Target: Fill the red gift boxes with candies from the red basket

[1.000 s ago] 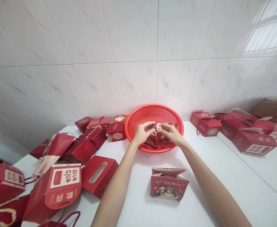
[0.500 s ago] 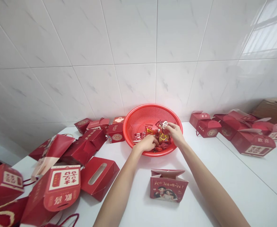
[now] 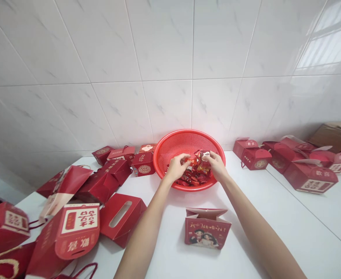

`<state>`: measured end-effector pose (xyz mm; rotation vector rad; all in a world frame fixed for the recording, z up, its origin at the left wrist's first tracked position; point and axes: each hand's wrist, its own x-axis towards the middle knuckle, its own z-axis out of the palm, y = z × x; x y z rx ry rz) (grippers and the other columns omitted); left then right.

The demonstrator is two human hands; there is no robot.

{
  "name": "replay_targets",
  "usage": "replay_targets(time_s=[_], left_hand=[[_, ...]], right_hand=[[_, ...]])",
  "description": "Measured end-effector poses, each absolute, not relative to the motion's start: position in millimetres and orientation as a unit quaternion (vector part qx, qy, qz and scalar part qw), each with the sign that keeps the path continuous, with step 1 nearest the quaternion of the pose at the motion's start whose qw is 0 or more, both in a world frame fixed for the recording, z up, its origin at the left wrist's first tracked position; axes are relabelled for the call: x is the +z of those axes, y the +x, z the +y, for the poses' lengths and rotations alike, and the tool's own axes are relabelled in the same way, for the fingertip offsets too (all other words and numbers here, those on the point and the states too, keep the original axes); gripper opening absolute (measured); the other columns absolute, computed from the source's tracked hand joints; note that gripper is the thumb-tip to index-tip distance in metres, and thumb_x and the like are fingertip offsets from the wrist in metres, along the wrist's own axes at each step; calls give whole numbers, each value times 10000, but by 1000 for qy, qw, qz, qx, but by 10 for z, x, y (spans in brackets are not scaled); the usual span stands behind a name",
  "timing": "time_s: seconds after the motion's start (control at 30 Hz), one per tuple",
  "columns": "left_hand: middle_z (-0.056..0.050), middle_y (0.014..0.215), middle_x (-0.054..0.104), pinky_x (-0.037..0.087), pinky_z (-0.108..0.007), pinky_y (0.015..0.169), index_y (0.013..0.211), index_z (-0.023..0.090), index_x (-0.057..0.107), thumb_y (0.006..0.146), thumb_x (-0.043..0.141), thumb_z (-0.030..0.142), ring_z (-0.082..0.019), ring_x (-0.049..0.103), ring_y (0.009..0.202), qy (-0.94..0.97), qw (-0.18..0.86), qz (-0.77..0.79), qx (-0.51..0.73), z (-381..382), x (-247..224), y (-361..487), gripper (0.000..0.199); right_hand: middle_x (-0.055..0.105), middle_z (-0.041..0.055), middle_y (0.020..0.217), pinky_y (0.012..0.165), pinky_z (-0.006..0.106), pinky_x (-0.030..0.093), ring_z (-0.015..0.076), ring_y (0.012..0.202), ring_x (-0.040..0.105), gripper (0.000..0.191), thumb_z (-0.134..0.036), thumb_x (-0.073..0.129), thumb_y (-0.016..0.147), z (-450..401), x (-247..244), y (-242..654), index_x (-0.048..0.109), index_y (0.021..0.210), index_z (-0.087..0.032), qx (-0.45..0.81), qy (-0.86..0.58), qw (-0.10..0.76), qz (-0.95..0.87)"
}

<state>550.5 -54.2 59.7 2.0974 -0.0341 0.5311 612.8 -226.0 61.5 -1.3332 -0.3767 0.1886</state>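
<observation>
A red mesh basket (image 3: pixel 170 144) stands against the tiled wall, with wrapped candies (image 3: pixel 194 178) heaped in its lower part. Over the basket's left side, my left hand (image 3: pixel 177 167) pinches a red candy (image 3: pixel 192 161). My right hand (image 3: pixel 217 166), at the basket's right side, has its fingers closed on a dark red candy with a white label (image 3: pixel 205 154). The two held candies are close together. Nearer to me, between my forearms, a small red box (image 3: pixel 207 231) with a cartoon couple printed on it stands upright, its top open.
Many red gift boxes crowd the left side, among them one with a slot handle (image 3: pixel 123 219) and one with a white label (image 3: pixel 76 228). More closed boxes (image 3: pixel 311 176) line the right side near the wall, by a brown carton (image 3: pixel 333 135).
My left hand has risen from the candy pile and now holds a red candy. My right hand has shifted slightly, still with a candy between its fingers.
</observation>
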Motion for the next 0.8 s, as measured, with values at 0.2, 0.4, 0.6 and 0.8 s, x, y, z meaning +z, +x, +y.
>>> replay_targets(time_s=[0.2,0.4,0.6,0.8], left_hand=[[-46,887,715,535,-300,786,1097,165,684,786,711,204,-182,674,835,822,518,-23,235,-503,557,5541,315],[-39,880,709,546,-294,773,1176,170,589,773,731,236,-163,683,796,787,588,-46,181,-523,566,5520,432],[-43,892,757,543,-298,835,889,189,674,709,578,45,-191,714,871,866,492,-57,74,-498,488,5546,250],[-63,987,782,545,-306,804,895,213,760,674,643,140,-261,719,900,943,330,-39,-28,-512,386,5550,261]], right_hand=[[739,30,906,663,331,581,225,814,688,279,-386,744,661,-2273,621,6115,669,877,-227,118,-612,755,-206],[727,10,833,676,357,579,220,757,690,375,-381,790,646,-2279,604,6116,652,969,-249,128,-608,756,-208],[685,-8,755,681,330,541,185,709,644,295,-349,758,606,-2230,614,6131,627,839,-223,38,-579,799,-154],[669,-4,754,689,331,526,187,722,624,301,-336,752,591,-2225,618,6112,625,839,-221,45,-583,798,-145]])
